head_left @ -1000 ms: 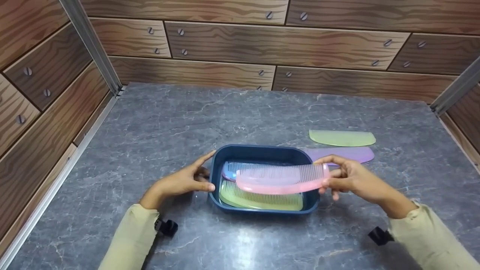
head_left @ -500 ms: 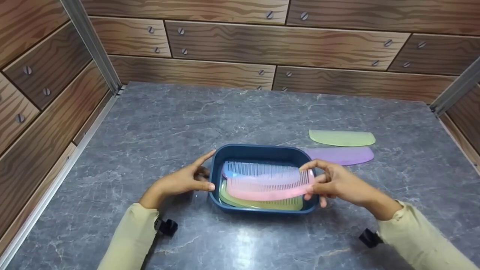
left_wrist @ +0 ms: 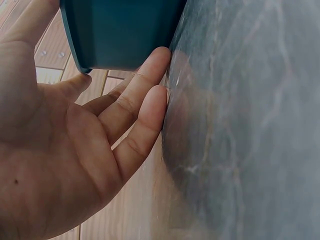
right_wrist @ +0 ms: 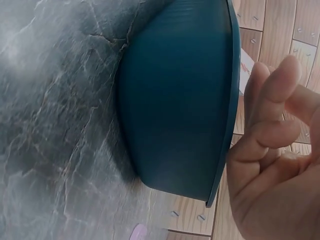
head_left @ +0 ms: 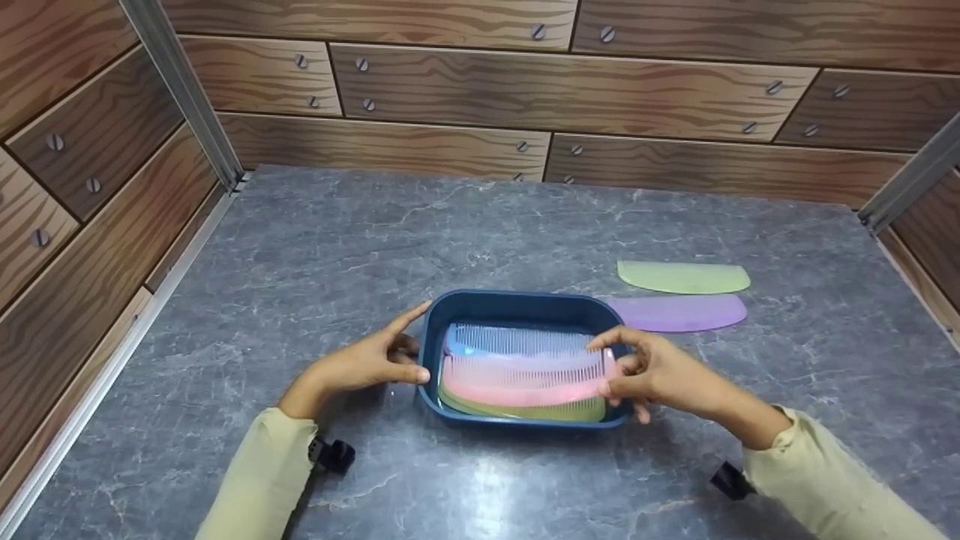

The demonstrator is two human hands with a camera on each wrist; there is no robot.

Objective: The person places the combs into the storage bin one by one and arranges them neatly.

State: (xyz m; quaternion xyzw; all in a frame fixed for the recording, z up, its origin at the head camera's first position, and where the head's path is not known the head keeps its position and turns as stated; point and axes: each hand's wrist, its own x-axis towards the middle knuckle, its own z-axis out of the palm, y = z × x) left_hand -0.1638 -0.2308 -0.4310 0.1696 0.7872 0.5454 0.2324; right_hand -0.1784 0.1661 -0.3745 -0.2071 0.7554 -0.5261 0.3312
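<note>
A pink comb [head_left: 525, 384] lies low inside the dark blue plastic tub [head_left: 517, 300], and my right hand [head_left: 652, 375] pinches its right end between thumb and fingers. Beneath it in the tub are a blue comb [head_left: 461, 341] toward the back and a yellow-green comb [head_left: 577, 411] toward the front. At the tub's left end my left hand [head_left: 367, 364] is spread, index finger and thumb against the wall. The left wrist view has the lower fingertips [left_wrist: 154, 102] right at the table surface. In the right wrist view the tub wall [right_wrist: 180, 100] hides the combs.
Behind the tub on the right, a light green comb [head_left: 684, 277] lies on the grey marbled table [head_left: 420, 232]. A purple comb [head_left: 686, 313] lies in front of it, its left end hidden by the tub. Wood-patterned panels [head_left: 480, 82] stand at the back and sides.
My right hand has moved left and down with the pink comb, lowering it from above the tub's right side into the tub. The left hand and the tub have stayed put.
</note>
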